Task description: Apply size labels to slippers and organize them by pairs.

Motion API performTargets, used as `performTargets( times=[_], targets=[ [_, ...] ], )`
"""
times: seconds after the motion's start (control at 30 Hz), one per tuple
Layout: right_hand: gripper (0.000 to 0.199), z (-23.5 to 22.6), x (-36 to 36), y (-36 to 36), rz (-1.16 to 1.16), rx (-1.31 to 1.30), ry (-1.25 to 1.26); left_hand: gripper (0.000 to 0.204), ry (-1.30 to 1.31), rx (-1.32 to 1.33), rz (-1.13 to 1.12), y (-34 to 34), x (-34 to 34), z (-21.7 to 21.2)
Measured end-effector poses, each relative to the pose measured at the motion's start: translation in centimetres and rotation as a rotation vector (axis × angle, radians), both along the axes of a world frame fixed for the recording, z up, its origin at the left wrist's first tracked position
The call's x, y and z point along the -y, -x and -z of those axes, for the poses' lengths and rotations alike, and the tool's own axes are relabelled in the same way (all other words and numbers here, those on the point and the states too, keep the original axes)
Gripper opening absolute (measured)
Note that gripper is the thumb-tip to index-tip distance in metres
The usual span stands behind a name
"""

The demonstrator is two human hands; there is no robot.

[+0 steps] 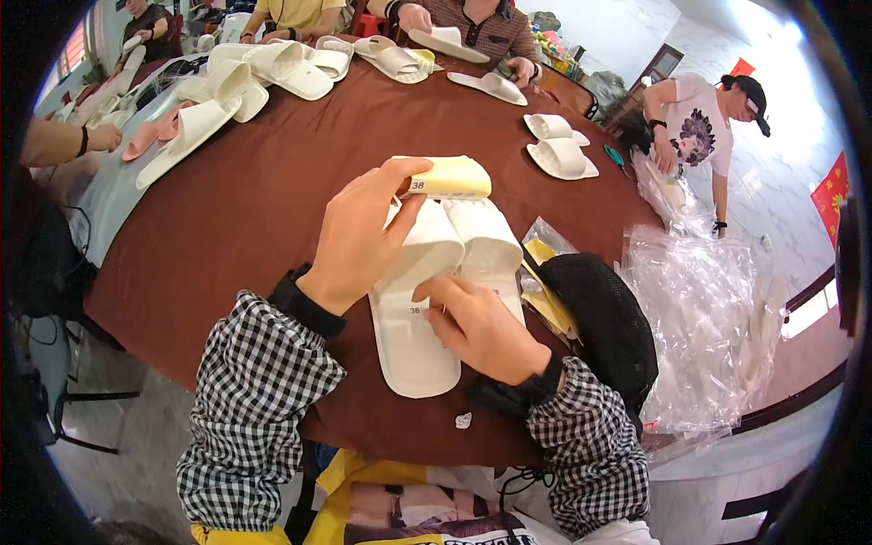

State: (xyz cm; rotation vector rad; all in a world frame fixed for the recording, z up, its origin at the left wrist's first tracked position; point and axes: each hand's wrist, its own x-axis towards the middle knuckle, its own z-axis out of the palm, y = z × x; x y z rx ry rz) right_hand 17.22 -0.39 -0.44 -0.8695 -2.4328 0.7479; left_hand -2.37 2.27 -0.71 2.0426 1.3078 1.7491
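Note:
A pair of white slide slippers [413,359] lies side by side on the brown-covered table in front of me, toes pointing away. My left hand [354,236] grips a curled yellow sheet of labels [454,174] above the slippers' straps, thumb in front and fingers behind. On the left slipper's insole sits a small printed label. My right hand [481,327] rests over the insoles, its index fingertip and thumb bent beside that label with a gap between them. A similar mark on the right slipper is partly covered by this hand.
Loose white slippers [289,71] line the far left edge, with another pair [559,145] at the far right. A black mesh pouch [599,318] and clear plastic bags [699,327] lie to my right. Several people work around the table [300,154]; a paper scrap [463,421] lies near me.

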Motion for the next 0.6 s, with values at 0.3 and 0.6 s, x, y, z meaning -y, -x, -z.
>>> performTargets(
  times=[0.3,0.6],
  targets=[
    [0.036,-0.7,3.0,-0.8,-0.068,0.296,-0.373,0.033,-0.003,0.013,-0.001,-0.1,0.0,0.1],
    [0.042,-0.5,2.8,-1.7,-0.084,0.288,-0.428,0.033,0.004,-0.039,0.015,-0.5,-0.2,0.1]
  ],
)
